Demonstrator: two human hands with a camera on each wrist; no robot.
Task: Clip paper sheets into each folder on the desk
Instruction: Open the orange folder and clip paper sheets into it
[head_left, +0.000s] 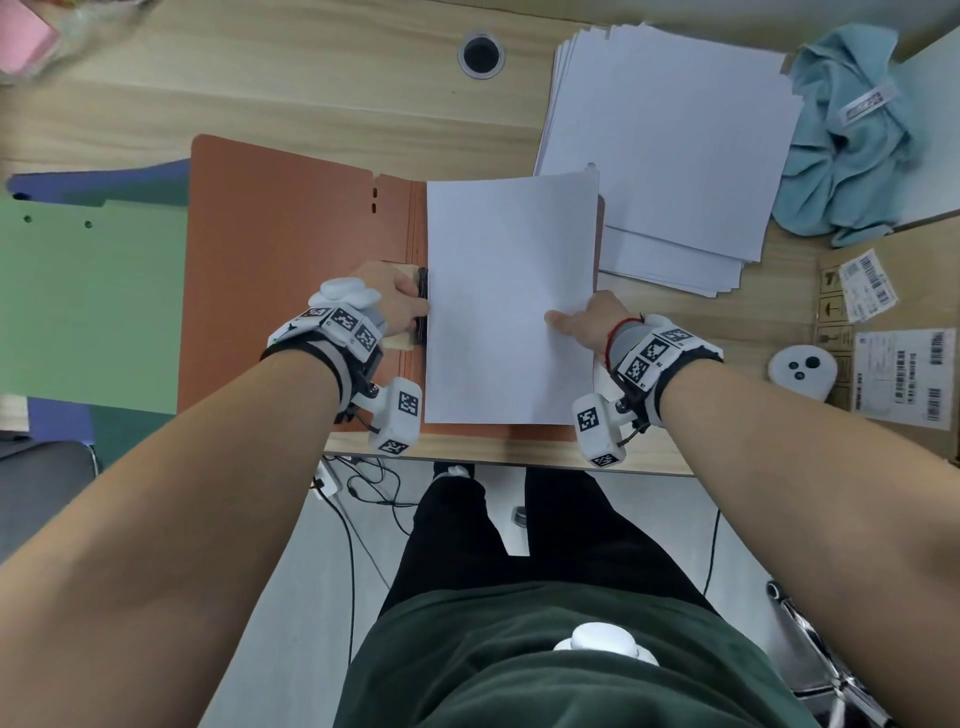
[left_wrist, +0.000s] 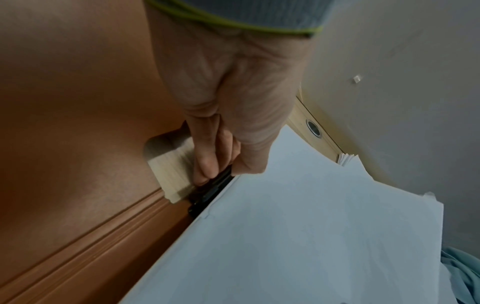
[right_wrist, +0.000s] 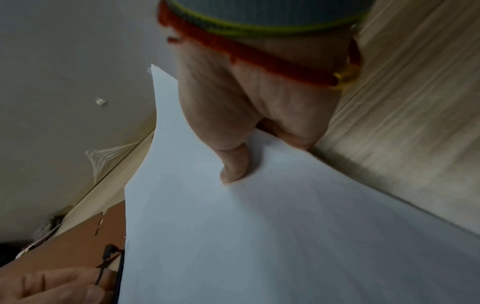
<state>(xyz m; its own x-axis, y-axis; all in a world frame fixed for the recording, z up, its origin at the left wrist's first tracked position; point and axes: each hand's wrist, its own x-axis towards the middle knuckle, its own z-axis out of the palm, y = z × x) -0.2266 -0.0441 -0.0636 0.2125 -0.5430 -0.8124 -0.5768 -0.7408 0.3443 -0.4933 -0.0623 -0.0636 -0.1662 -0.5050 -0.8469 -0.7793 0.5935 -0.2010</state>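
An open orange-brown card folder (head_left: 291, 249) lies flat at the near edge of the pale wood worktop (head_left: 311, 98), and a thin stack of white paper sheets (head_left: 511, 296) is laid on its right-hand leaf. The black spring clip (left_wrist: 210, 193) at the folder's spine is gripped by the left hand (head_left: 389, 301), fingers curled round it; whether the clip is lifted clear of the sheets cannot be told. The sheets' right edge is pinched by the right hand (head_left: 587, 322), thumb on top.

The step in hand is judged to be seating the sheets under the clip. It would be done well if the left edge were slid fully and squarely against the spine while the clip is held up, the sheets kept flat and even by the right hand, and the clip lowered only once no corner protrudes.

A green card folder (head_left: 88, 306) lies toward the left edge. On the crumpled light-blue cloth (head_left: 852, 140) a label is sewn, and barcoded stickers are seen on the brown cardboard box (head_left: 893, 332) at the right edge; none of the writing can be read.
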